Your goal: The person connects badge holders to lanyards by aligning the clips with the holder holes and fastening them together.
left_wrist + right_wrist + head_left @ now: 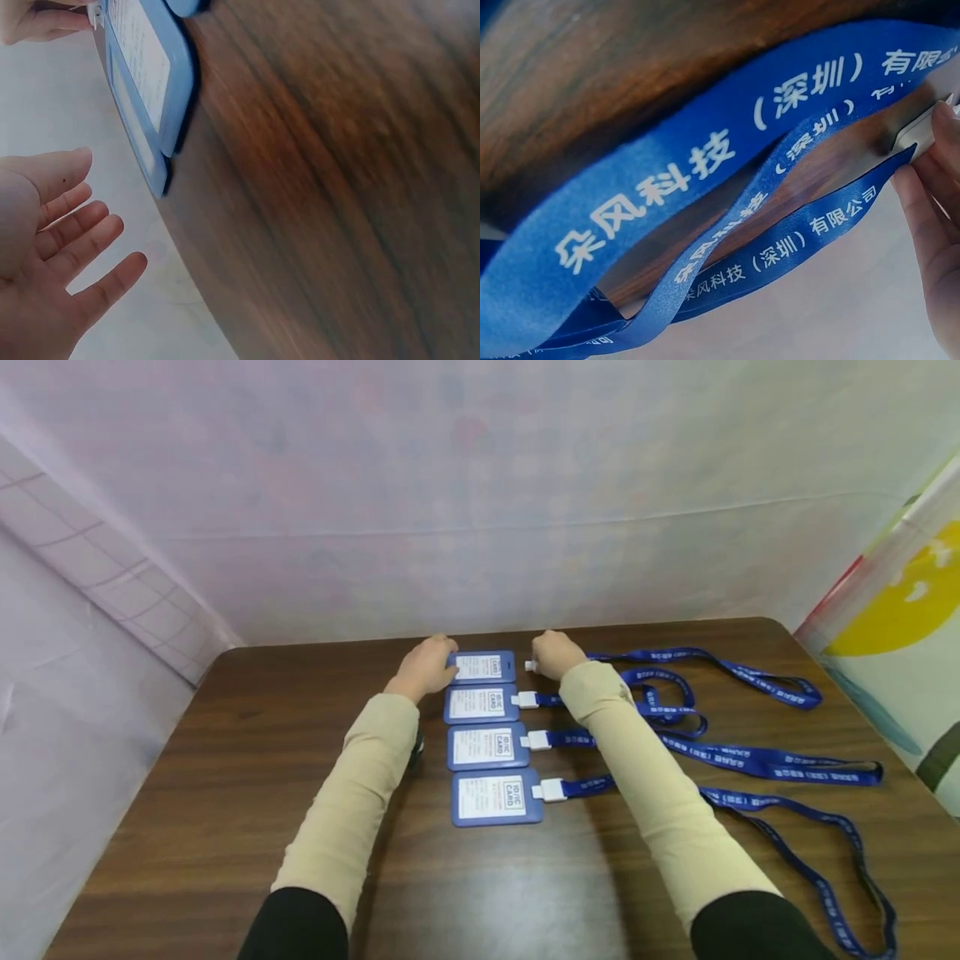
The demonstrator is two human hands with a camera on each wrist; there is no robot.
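In the head view, my left hand (426, 667) is at the left end of the farthest blue badge holder (480, 667). The left wrist view shows that hand's fingers (97, 232) spread and loosely extended beside the holders, gripping nothing. Across from it, my right hand (558, 654) pinches the white clip (915, 129) of a blue lanyard (840, 217). The clip's tip (530, 666) points at the slotted end of the farthest holder, a small gap apart. White printed cards show through the holder fronts.
Nearer me, a column of blue badge holders (487, 745) lies flat, each joined to a white clip (552, 790) and lanyard. Their looped straps (780, 762) spread over the right side of the wooden table (262, 777). A pale cloth (480, 568) hangs behind the table's far edge.
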